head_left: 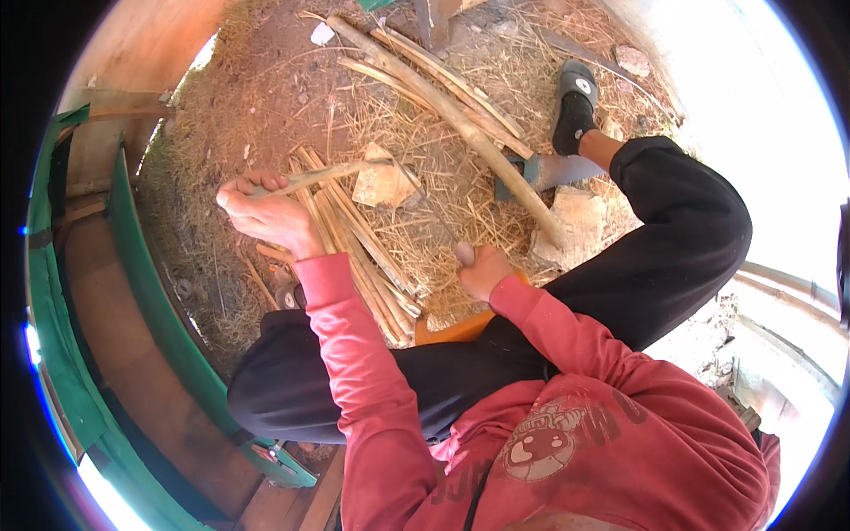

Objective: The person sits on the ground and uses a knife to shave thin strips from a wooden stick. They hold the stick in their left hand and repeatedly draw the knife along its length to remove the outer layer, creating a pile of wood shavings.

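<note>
Two hands work a thin wooden stick (323, 175) above straw-strewn ground (266, 97).
Left hand (266, 212) has its fingers clamped around one end of the stick, which juts rightward over a bundle of split sticks (363, 257); right hand (482, 268) is closed in a fist around a handle. A saw (553, 171) and long poles (452, 106) lie nearby, beside a flat stone (385, 184).

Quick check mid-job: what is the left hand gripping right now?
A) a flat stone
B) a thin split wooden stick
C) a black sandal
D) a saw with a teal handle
B: the left hand is closed around a thin split wooden stick, held above the bundle of sticks; the saw lies on the ground.
</note>
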The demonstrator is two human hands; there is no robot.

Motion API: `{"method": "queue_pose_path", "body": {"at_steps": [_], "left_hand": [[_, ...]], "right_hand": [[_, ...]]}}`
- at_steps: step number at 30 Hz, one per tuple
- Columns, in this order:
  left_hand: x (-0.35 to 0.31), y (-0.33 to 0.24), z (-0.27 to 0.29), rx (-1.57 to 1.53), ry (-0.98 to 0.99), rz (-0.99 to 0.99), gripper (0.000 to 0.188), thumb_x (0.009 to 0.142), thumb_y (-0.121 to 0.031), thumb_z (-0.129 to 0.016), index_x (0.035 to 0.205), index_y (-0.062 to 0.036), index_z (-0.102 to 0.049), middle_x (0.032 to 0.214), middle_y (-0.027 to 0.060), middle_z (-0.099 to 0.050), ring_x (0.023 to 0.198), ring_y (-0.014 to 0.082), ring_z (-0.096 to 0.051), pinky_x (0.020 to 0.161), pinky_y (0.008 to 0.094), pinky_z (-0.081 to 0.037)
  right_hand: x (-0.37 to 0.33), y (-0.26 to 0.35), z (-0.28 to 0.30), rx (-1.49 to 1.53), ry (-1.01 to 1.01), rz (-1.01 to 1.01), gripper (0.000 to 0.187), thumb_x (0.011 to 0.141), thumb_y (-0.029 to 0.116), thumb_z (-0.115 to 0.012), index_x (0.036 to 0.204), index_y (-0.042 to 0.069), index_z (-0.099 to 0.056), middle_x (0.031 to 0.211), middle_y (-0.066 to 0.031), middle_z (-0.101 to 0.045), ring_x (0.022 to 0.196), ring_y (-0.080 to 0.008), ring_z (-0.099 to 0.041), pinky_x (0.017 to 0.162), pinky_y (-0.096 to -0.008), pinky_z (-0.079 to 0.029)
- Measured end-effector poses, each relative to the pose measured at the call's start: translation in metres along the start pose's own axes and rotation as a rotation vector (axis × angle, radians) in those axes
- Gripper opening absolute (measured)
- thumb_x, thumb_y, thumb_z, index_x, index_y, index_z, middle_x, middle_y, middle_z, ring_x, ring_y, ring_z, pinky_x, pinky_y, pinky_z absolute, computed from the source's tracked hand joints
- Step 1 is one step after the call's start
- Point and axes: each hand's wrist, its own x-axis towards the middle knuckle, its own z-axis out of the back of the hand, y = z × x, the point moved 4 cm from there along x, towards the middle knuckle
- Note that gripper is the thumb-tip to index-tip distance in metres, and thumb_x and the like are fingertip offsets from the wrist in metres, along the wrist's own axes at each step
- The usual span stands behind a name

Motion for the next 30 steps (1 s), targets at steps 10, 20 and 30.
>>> {"method": "queue_pose_path", "body": {"at_steps": [10, 20, 30], "left_hand": [[0.002, -0.009, 0.002, 0.083, -0.022, -0.017, 0.045, 0.104, -0.042, -0.019, 0.074, -0.0096, -0.03, 0.062, 0.0053, -0.039, 0.056, 0.0165, -0.041, 0.054, 0.0327, -0.04], [0.011, -0.009, -0.003, 0.087, 0.06, -0.074, 0.051, 0.103, -0.05, -0.021, 0.073, -0.0095, -0.031, 0.059, 0.0064, -0.04, 0.052, 0.0172, -0.043, 0.056, 0.0331, -0.045], [0.133, -0.086, 0.056, 0.055, 0.121, -0.056, 0.061, 0.099, -0.059, -0.03, 0.078, -0.005, -0.048, 0.054, 0.0023, -0.041, 0.042, 0.0107, -0.036, 0.039, 0.024, -0.026]], "right_hand": [[0.0, 0.005, -0.017, -0.014, 0.045, 0.047, 0.03, 0.077, 0.021, -0.065, 0.094, -0.005, -0.066, 0.078, -0.0292, -0.065, 0.08, -0.0429, -0.065, 0.077, -0.0461, -0.052], [0.001, 0.034, 0.004, 0.129, -0.037, 0.158, 0.028, 0.075, 0.02, -0.065, 0.084, -0.005, -0.066, 0.08, -0.0283, -0.065, 0.08, -0.0425, -0.065, 0.077, -0.0458, -0.051], [0.007, -0.005, -0.025, -0.061, 0.035, 0.004, 0.033, 0.083, 0.026, -0.056, 0.084, -0.006, -0.064, 0.075, -0.0267, -0.064, 0.077, -0.0457, -0.063, 0.073, -0.0492, -0.049]]}}
